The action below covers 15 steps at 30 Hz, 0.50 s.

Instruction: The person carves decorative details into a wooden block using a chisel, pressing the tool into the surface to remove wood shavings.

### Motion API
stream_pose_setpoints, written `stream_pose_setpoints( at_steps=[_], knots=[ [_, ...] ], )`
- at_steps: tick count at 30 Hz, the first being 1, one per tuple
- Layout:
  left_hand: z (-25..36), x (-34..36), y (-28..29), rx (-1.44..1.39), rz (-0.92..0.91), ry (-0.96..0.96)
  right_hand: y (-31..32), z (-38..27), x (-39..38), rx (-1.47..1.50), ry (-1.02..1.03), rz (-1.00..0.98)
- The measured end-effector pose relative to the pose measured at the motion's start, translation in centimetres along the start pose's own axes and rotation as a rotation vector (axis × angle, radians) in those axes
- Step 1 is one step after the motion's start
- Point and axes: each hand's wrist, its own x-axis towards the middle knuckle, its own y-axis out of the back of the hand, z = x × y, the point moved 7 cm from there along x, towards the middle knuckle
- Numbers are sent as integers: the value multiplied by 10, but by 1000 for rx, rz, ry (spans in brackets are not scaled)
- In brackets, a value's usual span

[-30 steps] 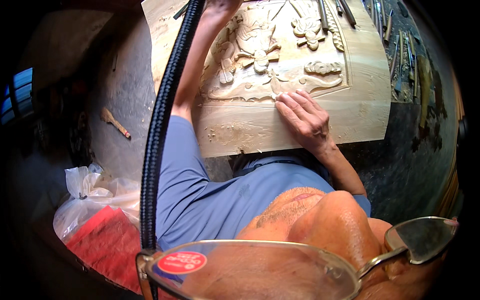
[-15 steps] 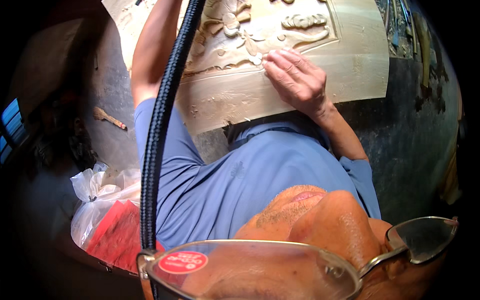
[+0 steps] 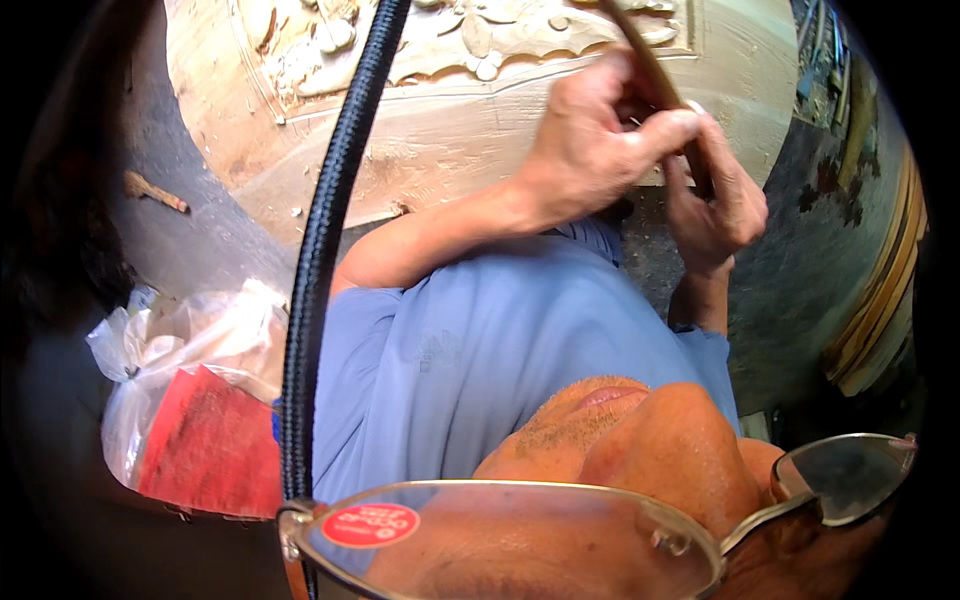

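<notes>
A pale carved wooden panel (image 3: 460, 130) with raised foliage-like relief spans the top of the view. Over its right front part, my left hand (image 3: 600, 140) is closed on a long brown rod-like tool (image 3: 649, 70), slanting down from the top edge. My right hand (image 3: 725, 190) grips the same tool lower down, beside the panel's front edge; its fingers are partly hidden. The tool's upper end runs out of view, so I cannot tell its tip.
A wooden-handled implement (image 3: 155, 190) lies on grey surface at left. Metal tools (image 3: 825, 70) lie upper right, stacked thin boards (image 3: 880, 280) stand at right. A plastic bag (image 3: 130, 350) and red cloth (image 3: 210, 450) sit lower left. A black braided cord (image 3: 327, 230) crosses the view.
My left hand has come from far up the panel across to the right, now on a long tool. My right hand has lifted from the carving and moved right onto that tool.
</notes>
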Motion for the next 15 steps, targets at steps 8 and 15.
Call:
stream_pose_setpoints(
  at_steps=[8,15],
  knots=[
    [33,-24,-38,1090,6,-1180,41,98,-25,663,-691,-341],
    [19,8,-44,1180,-80,-1105,59,131,20,553,-702,-633]
  ],
)
